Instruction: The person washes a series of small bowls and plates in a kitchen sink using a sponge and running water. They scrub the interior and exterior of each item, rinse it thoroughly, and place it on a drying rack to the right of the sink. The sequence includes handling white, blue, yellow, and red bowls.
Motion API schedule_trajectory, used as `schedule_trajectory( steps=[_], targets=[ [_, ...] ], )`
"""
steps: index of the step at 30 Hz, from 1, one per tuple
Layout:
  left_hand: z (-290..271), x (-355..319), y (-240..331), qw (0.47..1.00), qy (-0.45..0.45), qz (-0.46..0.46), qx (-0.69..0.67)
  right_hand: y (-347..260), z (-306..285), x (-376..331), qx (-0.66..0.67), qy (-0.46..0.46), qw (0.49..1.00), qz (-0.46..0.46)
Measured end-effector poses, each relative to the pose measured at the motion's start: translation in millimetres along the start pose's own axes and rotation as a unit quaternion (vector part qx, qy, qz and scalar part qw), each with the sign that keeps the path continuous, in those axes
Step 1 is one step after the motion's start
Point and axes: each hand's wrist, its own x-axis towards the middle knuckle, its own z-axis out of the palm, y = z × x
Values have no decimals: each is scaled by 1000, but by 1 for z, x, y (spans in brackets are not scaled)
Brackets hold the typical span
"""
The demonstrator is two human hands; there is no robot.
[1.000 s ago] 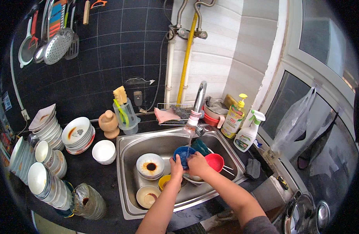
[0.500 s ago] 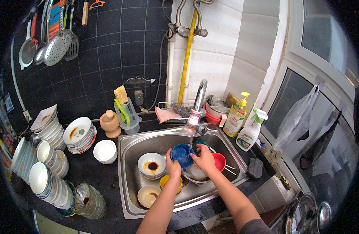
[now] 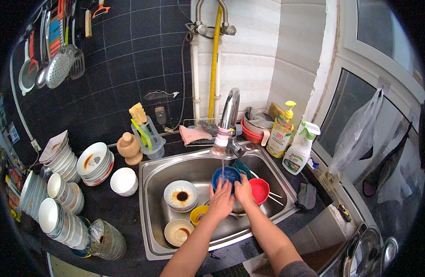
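While water runs from the tap [image 3: 230, 115] in a thin stream, both hands hold a blue bowl [image 3: 226, 176] under it, over the middle of the steel sink [image 3: 152, 194]. The left hand [image 3: 220, 201] grips the bowl's near rim with fingers curled round it; the right hand [image 3: 243, 190] clasps the bowl's right side, fingers pressed together. A red bowl [image 3: 260, 189] sits just beside the right hand. Left of the hands in the sink lie a stained white bowl [image 3: 180, 195], a small yellow bowl [image 3: 197, 215] and another stained bowl [image 3: 178, 232]. Stacks of white bowls [image 3: 95, 161] stand on the dark table [image 3: 115, 212] to the left. A soap bottle [image 3: 280, 134] and a spray bottle [image 3: 300, 148] stand right of the tap.
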Motion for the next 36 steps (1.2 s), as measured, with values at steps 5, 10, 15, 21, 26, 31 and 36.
schedule_trajectory(
  steps=[5, 10, 15, 21, 26, 31, 36],
  targets=[
    [-7, -6, 4, 999, -35, -27, 14, -11, -6, -3, -29, 3, 1000, 4],
    [1, 1, -17, 996, 9, 2, -85, -22, -9, -4, -11, -3, 999, 40],
    [5, 5, -13, 959, 68, -99, -255, -36, -15, -4, 32, 4, 998, -63],
    [3, 9, -19, 764, 100, -200, -605, -30, -6, -5, 86, -74, 987, -118],
    [2, 9, -24, 769, 114, -198, -597, -40, -2, -12, 129, -78, 981, -124],
    [-11, 9, -10, 798, 110, -177, -565, -30, 3, -2, 89, -39, 983, -158],
    [-12, 6, -15, 817, 105, -165, -542, -31, 5, 3, 244, -133, 960, -25]
  ],
)
